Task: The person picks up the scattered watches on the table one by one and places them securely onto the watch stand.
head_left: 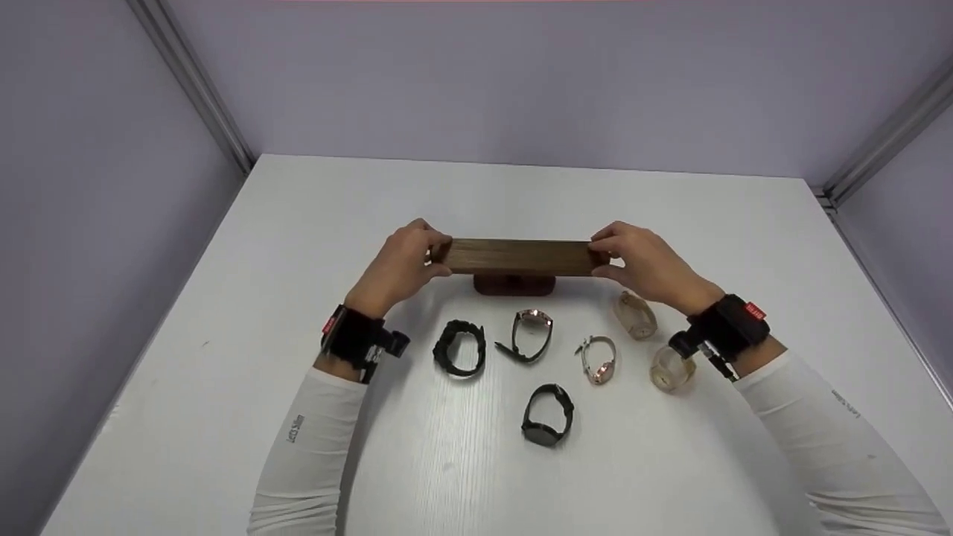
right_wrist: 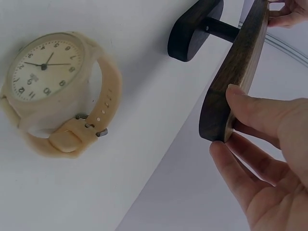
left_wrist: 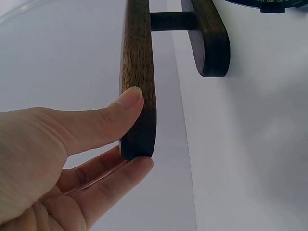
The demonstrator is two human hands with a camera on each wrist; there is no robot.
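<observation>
Above the white table (head_left: 260, 246), each hand pinches one rounded end of the grained wooden bar (head_left: 519, 257).

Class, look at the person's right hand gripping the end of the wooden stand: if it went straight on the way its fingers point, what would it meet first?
The right hand already touches the wooden stand's bar; beyond it, probably the left hand at the far end.

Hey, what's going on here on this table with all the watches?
A person is holding a wooden watch stand by the two ends of its top bar, left hand on one end, right hand on the other, thumb and fingers pinching each end. Its dark base sits on the white table. Six watches lie loose in front of the stand, among them a black one and a beige one. None hangs on the bar.
</observation>
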